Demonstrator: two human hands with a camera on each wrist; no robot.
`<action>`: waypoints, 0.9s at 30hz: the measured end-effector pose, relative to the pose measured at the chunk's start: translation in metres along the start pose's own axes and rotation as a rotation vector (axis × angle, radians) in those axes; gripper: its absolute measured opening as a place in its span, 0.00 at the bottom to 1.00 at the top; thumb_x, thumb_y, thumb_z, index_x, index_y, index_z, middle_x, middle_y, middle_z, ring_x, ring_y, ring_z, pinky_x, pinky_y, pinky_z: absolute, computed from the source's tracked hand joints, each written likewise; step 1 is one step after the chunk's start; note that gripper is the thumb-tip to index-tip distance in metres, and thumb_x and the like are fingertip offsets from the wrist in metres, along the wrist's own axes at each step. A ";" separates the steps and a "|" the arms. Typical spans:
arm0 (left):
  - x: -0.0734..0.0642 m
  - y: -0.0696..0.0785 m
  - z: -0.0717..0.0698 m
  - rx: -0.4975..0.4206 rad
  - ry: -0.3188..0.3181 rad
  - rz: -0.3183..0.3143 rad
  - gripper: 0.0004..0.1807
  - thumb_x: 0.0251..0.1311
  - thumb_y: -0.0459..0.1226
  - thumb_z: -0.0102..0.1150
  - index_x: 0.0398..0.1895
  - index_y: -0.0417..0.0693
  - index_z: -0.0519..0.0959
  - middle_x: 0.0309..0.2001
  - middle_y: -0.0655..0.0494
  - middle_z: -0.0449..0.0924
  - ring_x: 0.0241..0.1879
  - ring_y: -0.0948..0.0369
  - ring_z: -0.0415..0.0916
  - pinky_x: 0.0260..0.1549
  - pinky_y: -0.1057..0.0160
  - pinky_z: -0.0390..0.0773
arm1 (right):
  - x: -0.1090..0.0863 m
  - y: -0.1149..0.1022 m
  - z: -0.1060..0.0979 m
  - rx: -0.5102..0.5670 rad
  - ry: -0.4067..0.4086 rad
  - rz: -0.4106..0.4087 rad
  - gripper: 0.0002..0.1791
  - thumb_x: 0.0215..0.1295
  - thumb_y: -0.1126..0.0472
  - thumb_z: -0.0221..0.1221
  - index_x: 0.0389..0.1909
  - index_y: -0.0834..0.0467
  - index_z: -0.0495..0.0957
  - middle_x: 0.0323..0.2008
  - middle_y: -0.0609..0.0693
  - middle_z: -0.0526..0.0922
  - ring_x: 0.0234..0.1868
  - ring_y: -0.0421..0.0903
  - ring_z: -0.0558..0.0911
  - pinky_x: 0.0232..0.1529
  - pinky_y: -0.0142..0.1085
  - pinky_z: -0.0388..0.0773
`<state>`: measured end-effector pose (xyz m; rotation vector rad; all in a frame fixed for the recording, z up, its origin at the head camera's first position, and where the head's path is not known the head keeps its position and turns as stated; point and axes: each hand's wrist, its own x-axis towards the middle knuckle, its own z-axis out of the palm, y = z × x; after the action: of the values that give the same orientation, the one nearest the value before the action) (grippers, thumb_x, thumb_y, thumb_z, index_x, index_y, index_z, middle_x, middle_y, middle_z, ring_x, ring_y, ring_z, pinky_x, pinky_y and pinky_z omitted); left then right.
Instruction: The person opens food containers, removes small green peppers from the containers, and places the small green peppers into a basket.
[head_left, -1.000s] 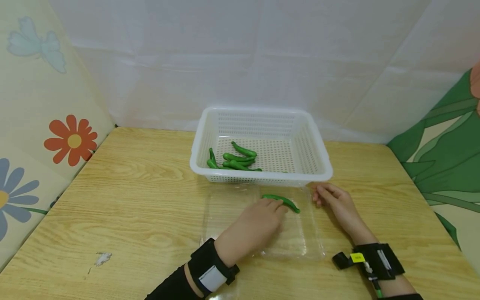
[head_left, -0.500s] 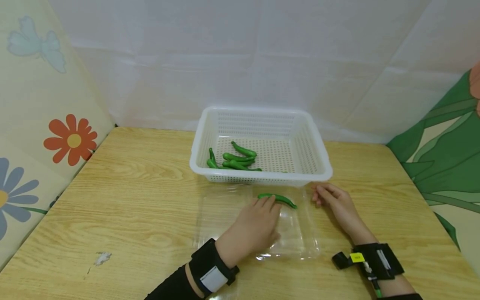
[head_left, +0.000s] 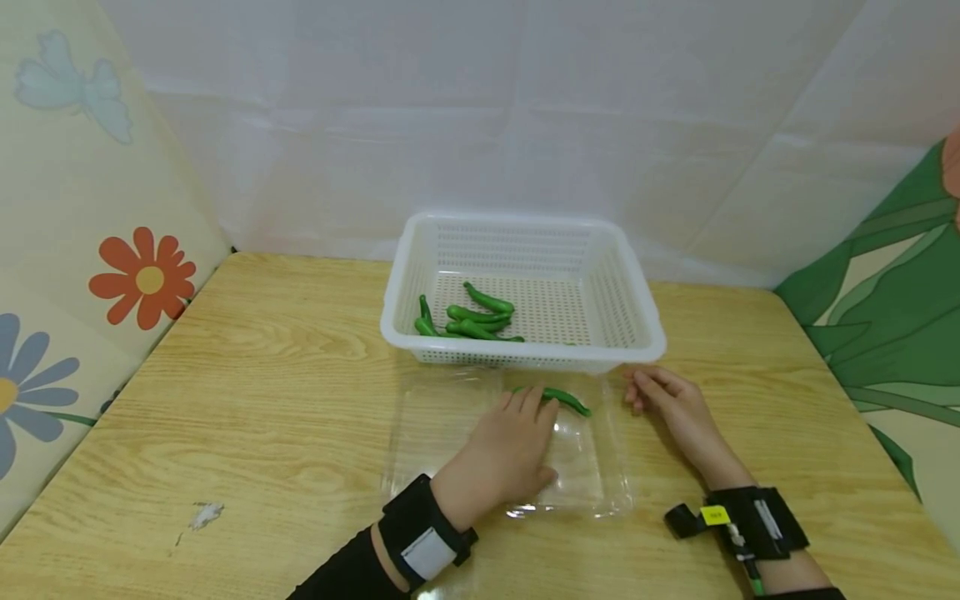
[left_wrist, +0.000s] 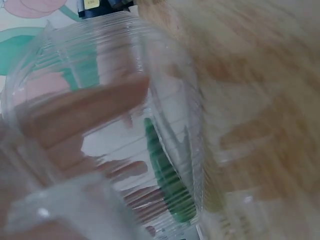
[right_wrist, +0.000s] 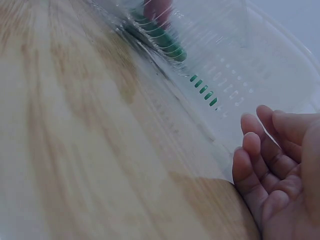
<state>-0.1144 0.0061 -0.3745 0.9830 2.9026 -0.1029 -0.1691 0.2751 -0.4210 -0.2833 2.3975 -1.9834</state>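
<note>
A clear plastic tray (head_left: 438,433) lies on the table in front of the white basket. In its far part rests one green chili pepper (head_left: 567,402), seen through the tray wall in the left wrist view. My left hand (head_left: 510,454) is over the tray with its fingers extended, the fingertips at the pepper and covering part of it. The thumb points to the right, apart from the pepper. To the right of the tray, my right hand (head_left: 675,408) rests on the table near the basket's corner, its fingers loosely curled around nothing.
The white perforated basket (head_left: 525,353) holds several green chili peppers (head_left: 480,317), mostly on its left side. The wooden table (head_left: 262,375) has a worn patch at the front left. A white sheet (head_left: 480,108) hangs behind, with patterned cloth at both sides.
The tray has slid slightly to the left with the pepper in it. My left hand's fingers have spread, and its thumb has come into view. The right hand has stayed in place.
</note>
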 end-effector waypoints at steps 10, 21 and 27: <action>0.000 -0.001 0.002 0.138 0.113 0.021 0.25 0.69 0.52 0.55 0.63 0.50 0.73 0.55 0.55 0.73 0.57 0.59 0.71 0.56 0.63 0.70 | 0.000 0.000 0.000 -0.049 0.002 0.013 0.22 0.77 0.58 0.51 0.51 0.77 0.74 0.30 0.46 0.82 0.31 0.38 0.80 0.32 0.28 0.80; -0.002 0.000 0.002 0.159 0.097 0.078 0.12 0.63 0.38 0.62 0.49 0.55 0.81 0.44 0.61 0.76 0.46 0.63 0.71 0.47 0.66 0.72 | 0.001 0.001 -0.002 -0.058 0.002 0.009 0.25 0.77 0.56 0.50 0.52 0.80 0.71 0.30 0.45 0.82 0.31 0.37 0.80 0.32 0.27 0.80; -0.003 0.000 -0.001 0.102 0.114 0.098 0.08 0.58 0.36 0.65 0.41 0.56 0.82 0.40 0.62 0.79 0.43 0.63 0.74 0.44 0.67 0.72 | 0.000 0.001 -0.002 -0.054 -0.002 0.008 0.25 0.77 0.56 0.50 0.52 0.80 0.71 0.31 0.46 0.82 0.31 0.37 0.80 0.32 0.27 0.80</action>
<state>-0.1118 0.0043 -0.3736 1.1826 2.9705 -0.1981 -0.1697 0.2773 -0.4211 -0.2765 2.4495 -1.9165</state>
